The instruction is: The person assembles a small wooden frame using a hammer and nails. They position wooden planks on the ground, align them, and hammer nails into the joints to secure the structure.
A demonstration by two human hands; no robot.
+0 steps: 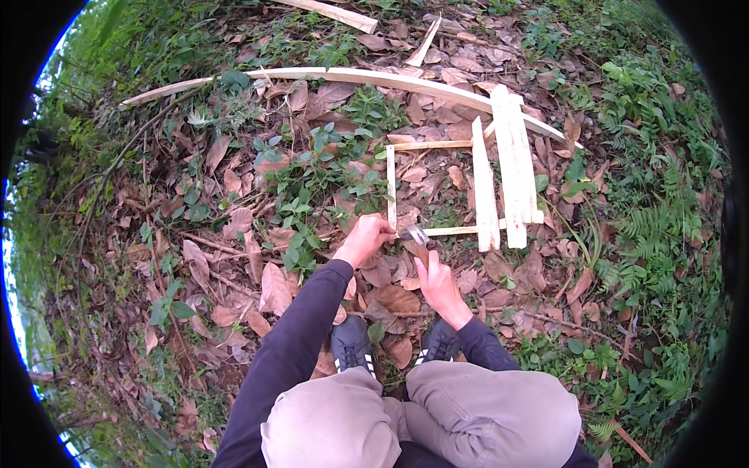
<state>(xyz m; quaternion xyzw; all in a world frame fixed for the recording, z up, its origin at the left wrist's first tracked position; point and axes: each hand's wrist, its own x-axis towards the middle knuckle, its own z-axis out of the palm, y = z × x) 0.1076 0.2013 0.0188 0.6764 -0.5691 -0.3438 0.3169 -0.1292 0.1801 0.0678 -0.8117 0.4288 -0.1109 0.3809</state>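
A small wooden frame (392, 187) of pale slats lies flat on the leaf litter before me. At its near left corner my left hand (369, 239) is closed, its fingertips pinched at the joint. Whatever is between those fingers is too small to make out. My right hand (439, 287) grips a hammer (422, 248) by its handle. The metal head rests at or just over the same corner, close to my left fingertips; contact cannot be told. Rough slats (511, 171) lie across the right part of the frame, with a pointed slat (484, 187) beside them.
Beyond the frame a long curved strip of wood (335, 75) stretches across the ground. Farther off lie another plank (335, 13) and a short splinter (425, 43). Dry leaves, twigs and green plants (304, 214) surround the work. My shoes (353, 343) stand close in front.
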